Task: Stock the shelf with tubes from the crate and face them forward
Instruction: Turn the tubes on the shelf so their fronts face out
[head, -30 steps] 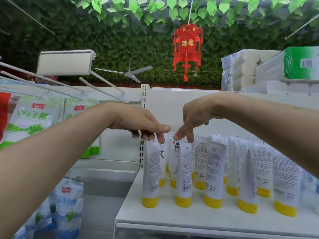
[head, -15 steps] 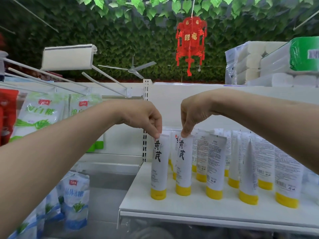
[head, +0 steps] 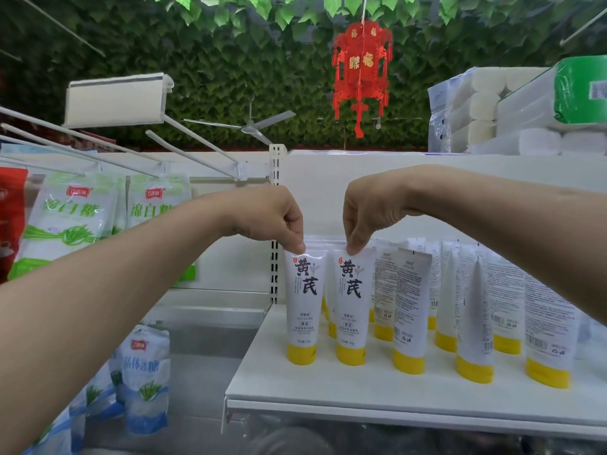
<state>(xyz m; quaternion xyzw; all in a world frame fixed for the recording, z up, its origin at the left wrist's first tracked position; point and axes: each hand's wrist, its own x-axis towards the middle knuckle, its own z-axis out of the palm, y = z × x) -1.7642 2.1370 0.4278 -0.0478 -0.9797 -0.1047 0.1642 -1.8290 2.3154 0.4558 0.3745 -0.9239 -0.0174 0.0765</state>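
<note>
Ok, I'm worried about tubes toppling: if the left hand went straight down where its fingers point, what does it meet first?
The left hand pinches the top of the leftmost front tube, so it would likely press straight into that upright tube.

Tubes [head: 410, 310] upright on shelf [head: 328, 392], sugar bags [head: 65, 221] left.

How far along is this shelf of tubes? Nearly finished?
Done: many white yellow-capped plastic tubes stand on the white shelf. In hand: left hand and right hand each pinch a front tube's top, the leftmost tube and its neighbour, both showing big black lettering forward. Left: the tubes to their right show fine-print backs and need turning. No crate is in view.
</note>
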